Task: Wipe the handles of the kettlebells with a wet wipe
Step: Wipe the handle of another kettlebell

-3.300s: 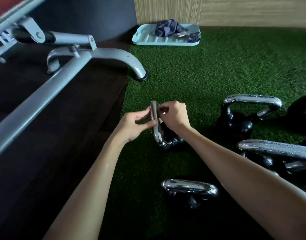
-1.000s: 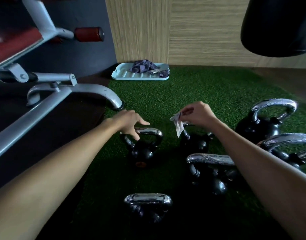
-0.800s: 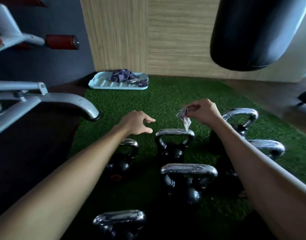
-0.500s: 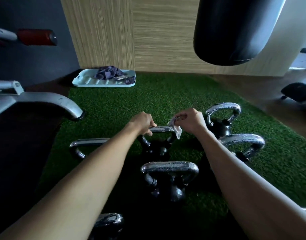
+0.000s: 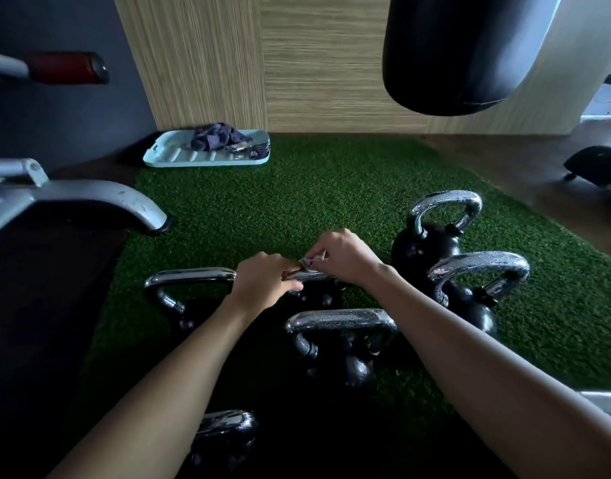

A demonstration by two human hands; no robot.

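The chrome handle point(image 5: 314, 275) of the small black kettlebell point(image 5: 317, 299) on green turf point(image 5: 297, 202) is gripped by the curled left hand point(image 5: 262, 285); the crumpled white wet wipe point(image 5: 309, 262), pinched against it by the right hand point(image 5: 345, 257), is best wrapped round and drawn along fully

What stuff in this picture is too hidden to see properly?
All in the head view:
- Handle being wiped: mostly covered by the left hand and right hand.
- Wipe: only a scrap shows between the right hand's fingers.
- Kettlebell at the right edge: cut off by the frame.
- Small things on the tray: too small to identify.
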